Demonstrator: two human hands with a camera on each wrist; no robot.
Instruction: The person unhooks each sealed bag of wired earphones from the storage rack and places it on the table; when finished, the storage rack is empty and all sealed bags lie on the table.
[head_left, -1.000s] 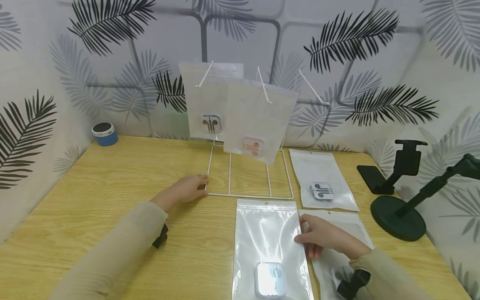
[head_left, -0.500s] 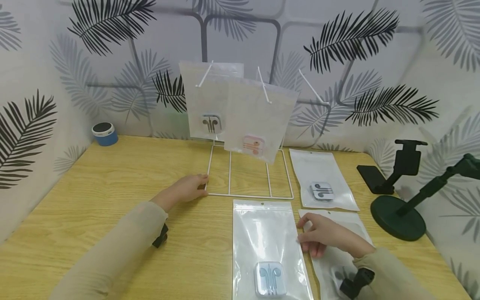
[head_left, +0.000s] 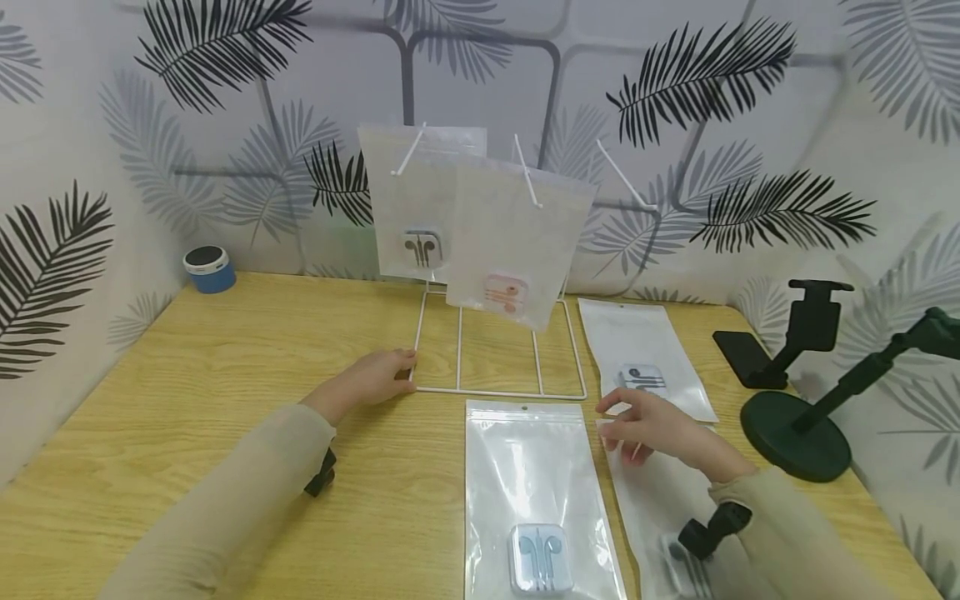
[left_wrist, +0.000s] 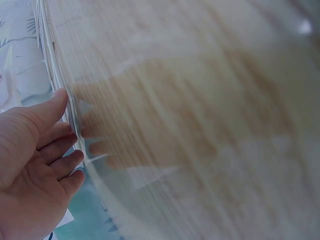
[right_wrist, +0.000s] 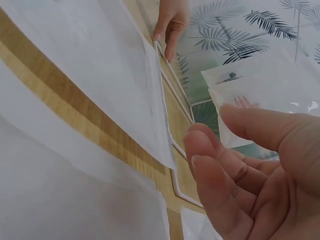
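Note:
My left hand (head_left: pixel 371 375) grips the front left corner of a white wire display rack (head_left: pixel 501 392); the right wrist view shows its thumb and finger about the wire. My right hand (head_left: pixel 656 425) hovers with loosely bent fingers and holds nothing, over two white zip bags. Under it lies the nearer bag (head_left: pixel 652 500), with cased earphones (head_left: pixel 686 571) inside; the farther bag (head_left: pixel 630 329) also has cased earphones (head_left: pixel 643 379), partly covered by my fingers. Left of that hand, a clear-fronted zip bag (head_left: pixel 536 467) with pale blue earphones (head_left: pixel 542 558) lies flat.
Two bags hang on the rack's prongs: one with dark earphones (head_left: pixel 423 248), one with pink earphones (head_left: pixel 506 293). The right prong (head_left: pixel 626 175) bears nothing. A blue speaker (head_left: pixel 210 268) stands back left. A black phone stand (head_left: pixel 810 325) and a dark green round base (head_left: pixel 795 437) stand at right.
My right hand has let go of the clear-fronted bag's right edge and moved up and away from it. That bag shifted slightly left earlier. The left hand stays at the rack's corner.

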